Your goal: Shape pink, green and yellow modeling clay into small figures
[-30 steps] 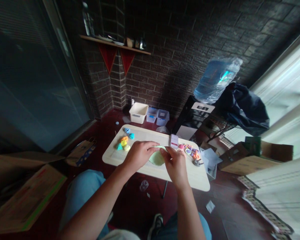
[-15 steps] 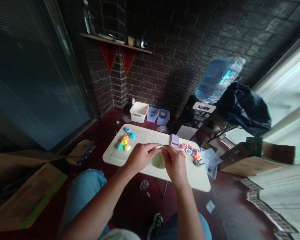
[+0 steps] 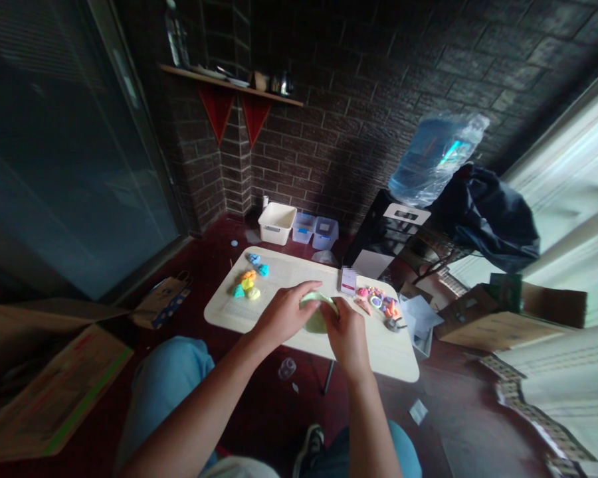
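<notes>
A pale green, thin piece of modelling clay (image 3: 316,323) hangs between my hands above the table (image 3: 289,262). My left hand (image 3: 286,311) pinches its upper left edge between thumb and fingers. On the other side, my right hand (image 3: 346,326) has its fingers closed on the clay's right edge. Its upper rim curves between the two thumbs, and the fingers cover part of it. To the left lie lumps of blue clay (image 3: 263,270), orange clay (image 3: 249,275), yellow clay (image 3: 250,291) and teal clay (image 3: 238,291).
A phone (image 3: 348,281) stands behind my right hand. Small colourful clay pieces (image 3: 375,292) and a grey clay piece (image 3: 395,324) sit at the table's right. Plastic bins (image 3: 278,224), a water dispenser (image 3: 379,232) and cardboard boxes (image 3: 518,318) surround the table.
My fingers have shifted along the green clay's upper edge. Its rim now shows wider between my hands, and my left index finger has lifted away. The other clay has stayed put.
</notes>
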### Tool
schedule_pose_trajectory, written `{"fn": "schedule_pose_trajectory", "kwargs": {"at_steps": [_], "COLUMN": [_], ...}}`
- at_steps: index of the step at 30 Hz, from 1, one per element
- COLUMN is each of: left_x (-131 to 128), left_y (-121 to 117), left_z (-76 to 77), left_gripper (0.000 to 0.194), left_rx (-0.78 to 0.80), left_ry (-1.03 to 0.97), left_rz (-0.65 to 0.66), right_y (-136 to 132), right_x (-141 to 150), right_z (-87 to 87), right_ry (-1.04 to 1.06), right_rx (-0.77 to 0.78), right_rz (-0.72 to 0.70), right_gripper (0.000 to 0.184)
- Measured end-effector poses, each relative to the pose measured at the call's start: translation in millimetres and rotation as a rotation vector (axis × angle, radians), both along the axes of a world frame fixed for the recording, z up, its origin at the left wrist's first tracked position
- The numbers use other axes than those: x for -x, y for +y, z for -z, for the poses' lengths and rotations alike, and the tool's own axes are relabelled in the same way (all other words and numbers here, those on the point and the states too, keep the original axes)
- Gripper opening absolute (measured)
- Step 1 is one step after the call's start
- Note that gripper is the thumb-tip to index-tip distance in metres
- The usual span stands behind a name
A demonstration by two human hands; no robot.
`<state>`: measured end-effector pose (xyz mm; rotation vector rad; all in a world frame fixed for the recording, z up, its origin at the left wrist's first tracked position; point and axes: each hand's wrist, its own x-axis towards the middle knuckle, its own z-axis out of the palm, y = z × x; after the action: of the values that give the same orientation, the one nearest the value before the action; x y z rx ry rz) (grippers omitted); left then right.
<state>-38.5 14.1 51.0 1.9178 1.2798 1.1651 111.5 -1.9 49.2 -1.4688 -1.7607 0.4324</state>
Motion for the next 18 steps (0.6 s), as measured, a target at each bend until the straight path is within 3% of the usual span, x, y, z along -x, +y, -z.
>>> {"fn": "schedule_pose_trajectory", "kwargs": {"at_steps": [8,15,18], "left_x": [5,5,4], "left_y": [6,5,6], "left_z": [5.7,10.3,12.8], "left_gripper": [0.026,0.026,0.023], "left_rx": [0.063,0.104,0.103], "left_ry": [-0.049,-0.109,-0.131], "left_rz": [-0.017,-0.006,-0.022], "right_y": [4,4,5], "right_x": [-1,1,1], "right_z": [-0.6,2.2,6.5], "right_ry": [0.055,-0.032,0.034], "right_rx": [0.034,-0.012,0.017], "right_rz": [-0.094,-0.055,-0.072], "right_gripper": [0.025,0.024,0.026]}}
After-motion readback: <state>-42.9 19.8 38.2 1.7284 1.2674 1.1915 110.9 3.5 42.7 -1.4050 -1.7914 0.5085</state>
